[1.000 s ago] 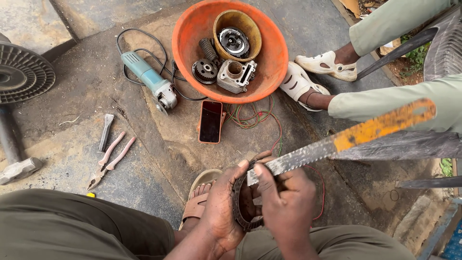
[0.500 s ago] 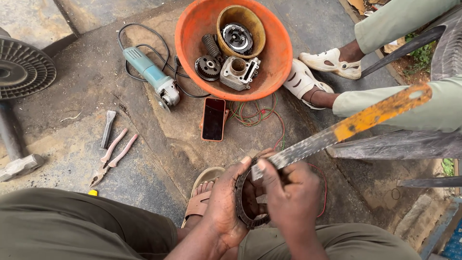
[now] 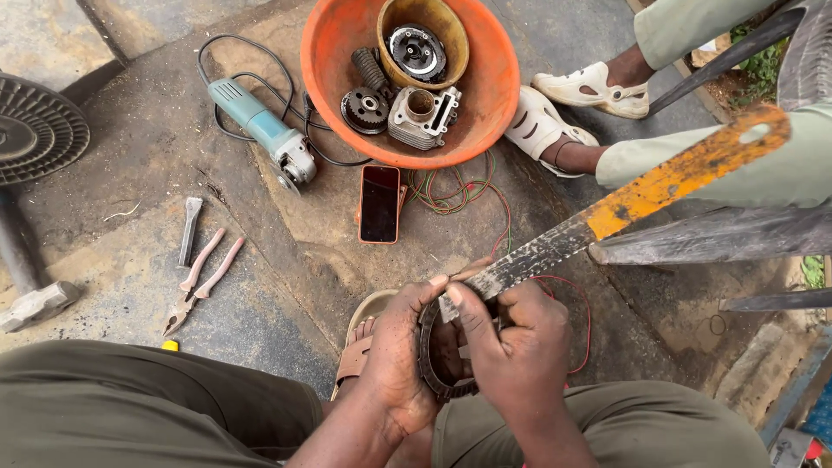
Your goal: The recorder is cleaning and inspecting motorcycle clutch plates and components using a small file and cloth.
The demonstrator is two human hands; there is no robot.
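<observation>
Far left of the floor: we see a dark round ribbed metal disc (image 3: 30, 130) at the left edge of the concrete floor (image 3: 130, 286), and below it a grey steel hammer head (image 3: 36, 305) on its handle.
Left of centre: a short flat grey chisel (image 3: 189, 229) lies just beside a pair of pink-handled pliers (image 3: 201, 279).
Upper left: a teal electric angle grinder (image 3: 264, 133) lies with its black cord looped behind it, near the rim of the bowl.
Top centre: a large orange plastic bowl (image 3: 329, 52) holds a ribbed grey metal engine cylinder (image 3: 422, 115), a dark round toothed gear (image 3: 365, 110) and a smaller tan bowl (image 3: 451, 30) with a round metal part in it.
Centre: a slim phone with a dark screen and orange edge (image 3: 380, 204) lies just below the bowl, touching a tangle of red and green wires (image 3: 451, 195).
Our left hand (image 3: 400, 355): its fingers are wrapped round the left side of a dark toothed metal ring (image 3: 431, 368), held over our lap, above a brown sandal (image 3: 357, 351).
Our right hand (image 3: 520, 347): its fingers are pinched tight on the lower end of a long flat metal blade with an orange-painted end (image 3: 624, 208); that end meets the ring's top edge.
Right: another person's white perforated clogs (image 3: 568, 108) stand on the floor beside the bowl.
</observation>
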